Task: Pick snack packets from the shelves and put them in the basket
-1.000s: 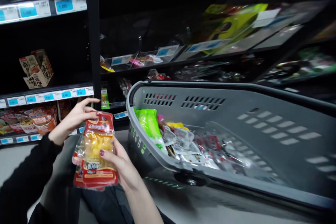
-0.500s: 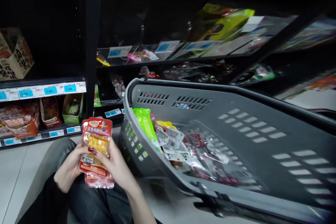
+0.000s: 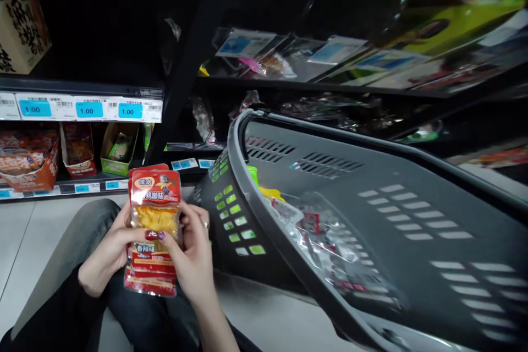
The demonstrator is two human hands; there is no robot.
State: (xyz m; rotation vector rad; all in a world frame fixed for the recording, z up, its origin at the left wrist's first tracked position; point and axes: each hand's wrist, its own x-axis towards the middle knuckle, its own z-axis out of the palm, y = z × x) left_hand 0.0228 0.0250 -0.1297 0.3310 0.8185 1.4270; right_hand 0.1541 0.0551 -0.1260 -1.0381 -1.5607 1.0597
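Both my hands hold a small stack of red snack packets (image 3: pixel 154 214) above my knees, each packet with a clear window on yellowish food. My left hand (image 3: pixel 113 247) grips the stack's left side, thumb across the front. On the right side my right hand (image 3: pixel 193 247) is closed round the edge, its thumb meeting the left thumb in the middle. The packets overlap, so how many there are I cannot tell. Close by on the right, a grey shopping basket (image 3: pixel 412 176) stands tilted in view, holding clear-wrapped packets (image 3: pixel 330 247) and a yellow item (image 3: pixel 271 194).
Dark shelves run behind, with a price-tag strip (image 3: pixel 88 107) at left. Below it sit an orange box of packets (image 3: pixel 31 157), a red box (image 3: pixel 78 148) and a green box (image 3: pixel 119 148). A yellow-green bag (image 3: pixel 449 25) lies on the upper right shelf. White tiles (image 3: pixel 37 236) form the floor.
The view has shifted, so the shelf tags and left boxes look nearer and the basket sits further right. Both hands keep the packets, with the right fingers now more curled at the edge.
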